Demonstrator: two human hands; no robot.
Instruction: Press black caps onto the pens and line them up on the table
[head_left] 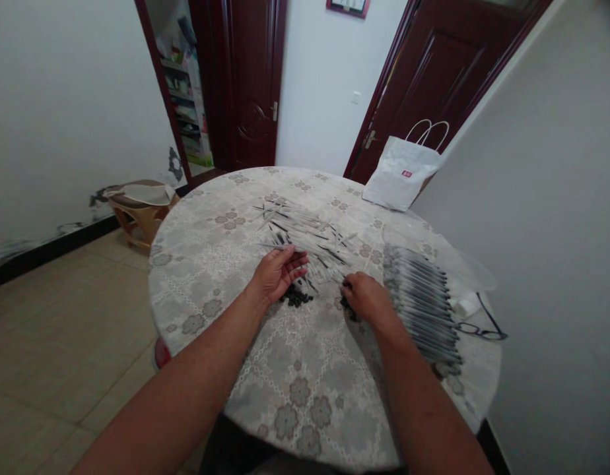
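Note:
My left hand (279, 272) is closed in a pinch on a thin pen (271, 246), which points out to the left. Below its fingers lies a small heap of black caps (296, 297). My right hand (368, 295) is closed, fingertips down by a second heap of black caps (352, 313); what is between the fingertips, if anything, is hidden. Beyond both hands spreads a loose pile of clear and dark thin pen parts (305, 224). To the right of my right hand, grey pens (424, 303) lie side by side in a thick row.
A round table (265, 409) has a patterned cloth. On its right edge lie eyeglasses (483, 332), a small white object (467, 305) and clear plastic film (476, 274). A white paper bag (401, 173) stands at the back right. A stool (141, 204) is at the left wall.

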